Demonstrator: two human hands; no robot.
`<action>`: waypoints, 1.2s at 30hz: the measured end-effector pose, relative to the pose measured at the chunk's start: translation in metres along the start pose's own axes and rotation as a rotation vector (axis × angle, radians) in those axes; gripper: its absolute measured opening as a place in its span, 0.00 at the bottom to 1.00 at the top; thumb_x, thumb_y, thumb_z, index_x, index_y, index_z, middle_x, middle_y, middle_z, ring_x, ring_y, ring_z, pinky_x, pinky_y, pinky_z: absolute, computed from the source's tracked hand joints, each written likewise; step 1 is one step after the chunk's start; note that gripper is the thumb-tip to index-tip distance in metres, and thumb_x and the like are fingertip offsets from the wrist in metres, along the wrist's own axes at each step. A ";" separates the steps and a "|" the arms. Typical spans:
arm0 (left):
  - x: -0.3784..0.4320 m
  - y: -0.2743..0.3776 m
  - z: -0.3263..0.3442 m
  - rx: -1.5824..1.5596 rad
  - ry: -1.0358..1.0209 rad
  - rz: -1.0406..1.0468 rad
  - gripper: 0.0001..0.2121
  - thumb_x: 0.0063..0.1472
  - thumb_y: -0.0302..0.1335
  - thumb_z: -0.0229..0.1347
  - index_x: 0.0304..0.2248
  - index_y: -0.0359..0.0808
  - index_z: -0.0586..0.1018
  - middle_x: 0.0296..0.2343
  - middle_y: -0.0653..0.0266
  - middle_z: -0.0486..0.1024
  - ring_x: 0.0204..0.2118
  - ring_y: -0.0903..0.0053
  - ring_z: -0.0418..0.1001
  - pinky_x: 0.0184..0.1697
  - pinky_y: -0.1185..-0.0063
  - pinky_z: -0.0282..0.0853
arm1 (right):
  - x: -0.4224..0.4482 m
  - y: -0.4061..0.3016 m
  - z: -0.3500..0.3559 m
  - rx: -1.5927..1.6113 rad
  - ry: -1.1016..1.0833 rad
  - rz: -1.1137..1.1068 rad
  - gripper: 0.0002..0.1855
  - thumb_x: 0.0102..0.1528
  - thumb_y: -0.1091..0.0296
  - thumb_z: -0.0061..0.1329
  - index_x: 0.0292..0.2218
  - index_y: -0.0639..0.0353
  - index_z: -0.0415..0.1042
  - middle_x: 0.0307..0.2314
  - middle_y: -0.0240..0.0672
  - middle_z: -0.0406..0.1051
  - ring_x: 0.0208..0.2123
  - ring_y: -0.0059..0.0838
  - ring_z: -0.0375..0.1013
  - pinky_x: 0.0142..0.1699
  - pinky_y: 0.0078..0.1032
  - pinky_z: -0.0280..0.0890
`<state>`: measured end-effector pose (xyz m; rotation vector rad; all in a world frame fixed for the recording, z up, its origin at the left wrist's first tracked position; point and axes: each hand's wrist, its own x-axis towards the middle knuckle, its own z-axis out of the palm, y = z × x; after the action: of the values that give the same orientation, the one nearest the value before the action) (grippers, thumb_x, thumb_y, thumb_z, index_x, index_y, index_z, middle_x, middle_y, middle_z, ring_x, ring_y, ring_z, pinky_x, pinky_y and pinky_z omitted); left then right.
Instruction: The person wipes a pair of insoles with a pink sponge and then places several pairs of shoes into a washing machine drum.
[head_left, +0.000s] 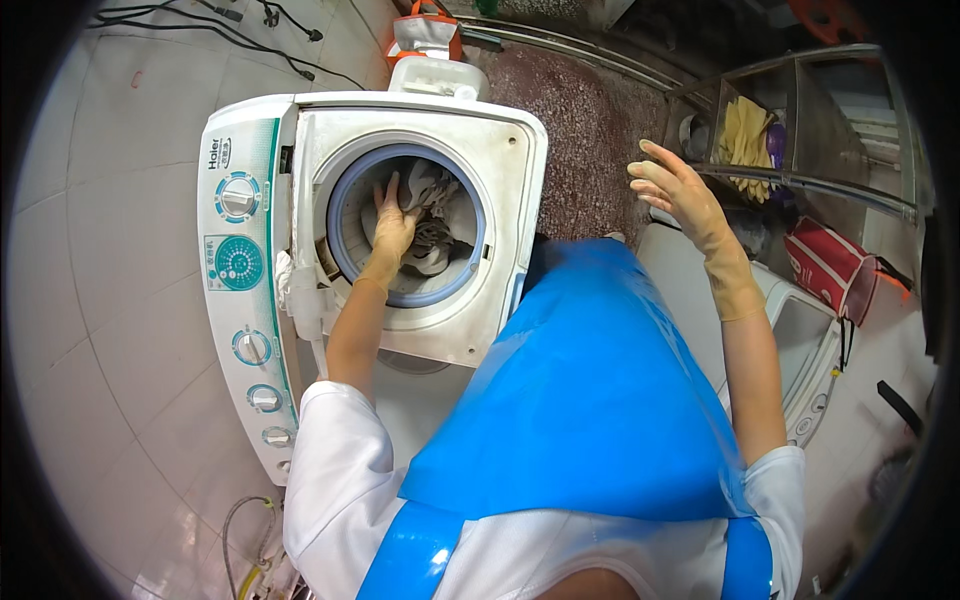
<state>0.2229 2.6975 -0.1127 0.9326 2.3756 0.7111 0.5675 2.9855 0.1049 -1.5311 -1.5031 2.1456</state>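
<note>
My left hand (395, 223), in a thin translucent rubber glove, reaches down into the round drum of a white Haier top-loading washing machine (420, 330). Its fingers are spread along the near side of some shoes, and whether they touch them is hard to tell. In the drum lie a grey and white shoe (422, 182) and another pale shoe (429, 259), with white laces tangled between them. A blue-grey ring (478, 259) rims the drum opening. My right hand (679, 191), gloved likewise, is raised in the air to the right of the machine, fingers apart and holding nothing.
A control panel with dials (251, 346) runs along the machine's left side. Yellow rubber gloves (742, 146) lie on a metal rack (787, 178). Below it are a red bag (829, 262) and a second white appliance (679, 259). Black cables (225, 34) hang over the tiles.
</note>
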 end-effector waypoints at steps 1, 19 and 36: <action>0.004 0.018 -0.011 0.051 -0.063 -0.074 0.34 0.55 0.27 0.59 0.59 0.42 0.59 0.57 0.41 0.54 0.55 0.48 0.61 0.57 0.68 0.61 | 0.000 0.004 -0.002 0.001 -0.008 0.016 0.37 0.56 0.56 0.52 0.60 0.61 0.54 0.42 0.32 0.72 0.41 0.20 0.73 0.48 0.18 0.65; 0.040 0.029 0.019 0.641 -0.016 0.432 0.14 0.47 0.28 0.60 0.35 0.36 0.78 0.28 0.57 0.76 0.34 0.61 0.73 0.37 0.70 0.71 | -0.022 0.029 -0.024 0.080 -0.025 0.062 0.37 0.56 0.51 0.52 0.58 0.64 0.57 0.40 0.33 0.72 0.39 0.18 0.73 0.45 0.16 0.66; 0.036 0.041 0.012 0.512 -0.126 0.072 0.22 0.55 0.33 0.54 0.51 0.40 0.69 0.47 0.44 0.66 0.49 0.52 0.66 0.50 0.67 0.66 | -0.012 0.027 -0.039 -0.066 -0.064 0.123 0.37 0.53 0.47 0.54 0.55 0.63 0.61 0.41 0.35 0.71 0.39 0.17 0.71 0.46 0.16 0.65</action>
<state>0.2256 2.7530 -0.1048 1.2285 2.4617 0.0524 0.6149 2.9904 0.0922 -1.6318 -1.5535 2.2533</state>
